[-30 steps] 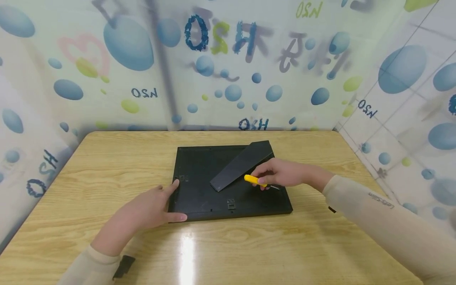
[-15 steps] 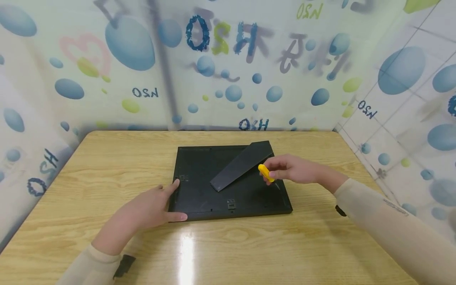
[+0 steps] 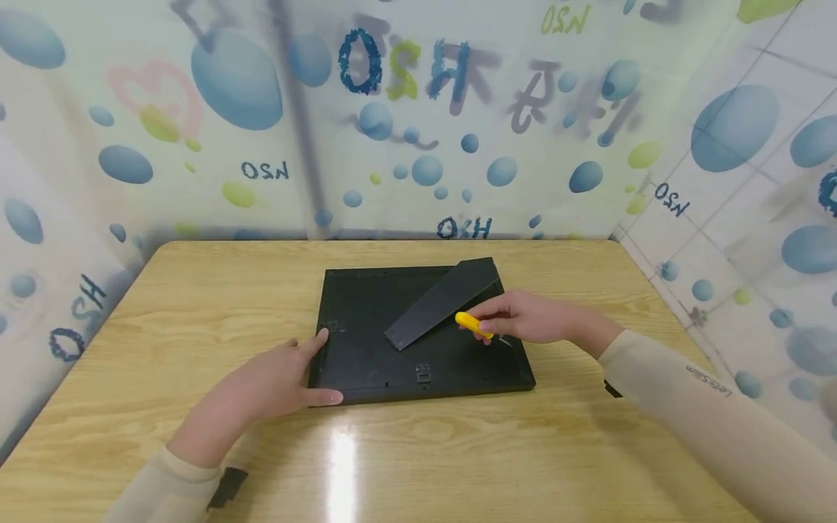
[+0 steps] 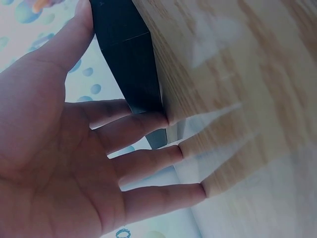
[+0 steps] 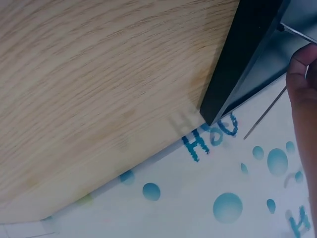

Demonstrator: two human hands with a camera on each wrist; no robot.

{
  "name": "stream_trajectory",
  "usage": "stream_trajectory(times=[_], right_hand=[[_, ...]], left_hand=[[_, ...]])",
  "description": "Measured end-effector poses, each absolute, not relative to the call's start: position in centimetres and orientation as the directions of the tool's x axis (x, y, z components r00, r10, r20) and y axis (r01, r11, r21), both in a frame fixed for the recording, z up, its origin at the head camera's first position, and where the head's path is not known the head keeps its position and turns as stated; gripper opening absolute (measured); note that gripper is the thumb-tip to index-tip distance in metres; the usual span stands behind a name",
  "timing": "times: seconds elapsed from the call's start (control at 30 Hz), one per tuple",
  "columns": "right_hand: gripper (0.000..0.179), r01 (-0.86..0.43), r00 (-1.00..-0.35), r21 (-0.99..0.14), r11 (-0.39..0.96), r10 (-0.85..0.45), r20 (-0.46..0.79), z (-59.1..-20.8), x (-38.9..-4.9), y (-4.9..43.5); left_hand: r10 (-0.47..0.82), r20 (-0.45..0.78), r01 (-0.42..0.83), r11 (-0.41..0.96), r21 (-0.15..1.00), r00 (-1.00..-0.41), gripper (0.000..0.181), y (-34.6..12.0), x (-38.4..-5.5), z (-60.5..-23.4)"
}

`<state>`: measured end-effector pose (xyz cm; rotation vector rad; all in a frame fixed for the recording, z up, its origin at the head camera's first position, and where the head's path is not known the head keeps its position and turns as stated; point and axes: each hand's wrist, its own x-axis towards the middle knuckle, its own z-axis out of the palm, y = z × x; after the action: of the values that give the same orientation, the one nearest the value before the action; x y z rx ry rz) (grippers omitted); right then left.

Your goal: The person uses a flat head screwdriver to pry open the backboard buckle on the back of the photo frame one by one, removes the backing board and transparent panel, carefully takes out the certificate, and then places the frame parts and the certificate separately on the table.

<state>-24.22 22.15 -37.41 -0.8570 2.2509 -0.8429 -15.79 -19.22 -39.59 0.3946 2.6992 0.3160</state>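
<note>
A black photo frame (image 3: 366,363) lies face down on the table, its tapered easel stand (image 3: 441,301) slanting across the back. My right hand (image 3: 519,317) pinches a screwdriver by its yellow handle (image 3: 472,324). The screwdriver's thin metal shaft (image 5: 298,32) points to a small dark piece at the inner side of the frame's right edge, in the right wrist view. At the left end, my left hand (image 3: 268,385) steadies the frame, thumb at the near-left corner and forefinger on the left edge. Its other fingers (image 4: 161,198) are straight and spread, tips at the tabletop.
The wooden table (image 3: 216,312) extends around the frame on all sides. A small metal clip (image 3: 423,374) sits near the frame's front edge, and another clip (image 3: 335,326) near its left edge. Behind the table hangs a patterned wall covering (image 3: 392,145).
The right hand shifted right and raised the screwdriver handle steeper, then came back left with the handle leaning lower. The left hand and the frame stayed in place.
</note>
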Motion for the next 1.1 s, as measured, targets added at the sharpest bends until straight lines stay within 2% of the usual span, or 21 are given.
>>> stream_trajectory(times=[0.17,0.37,0.8,1.1], right_hand=[[0.037,-0.361,-0.618,-0.727,0.584,-0.734,-0.282,-37.9,-24.6,21.9],[0.031,-0.330,-0.666,-0.780,0.532,-0.716,-0.207,-37.9,-24.5,24.0],[0.032,-0.265,-0.732,-0.894,0.362,-0.679,-0.057,-38.9,-23.5,27.7],[0.033,-0.222,-0.739,-0.928,0.299,-0.672,-0.040,-39.1,-23.5,28.5]], left_hand=[[0.321,-0.339,0.233,0.933,0.276,-0.885,0.123,-19.3,-15.9,-39.8],[0.321,-0.332,0.234,0.932,0.276,-0.887,0.123,-19.3,-16.0,-39.7],[0.317,-0.347,0.228,0.934,0.275,-0.882,0.123,-19.4,-15.9,-39.6],[0.323,-0.335,0.236,0.933,0.273,-0.885,0.123,-19.4,-15.8,-39.6]])
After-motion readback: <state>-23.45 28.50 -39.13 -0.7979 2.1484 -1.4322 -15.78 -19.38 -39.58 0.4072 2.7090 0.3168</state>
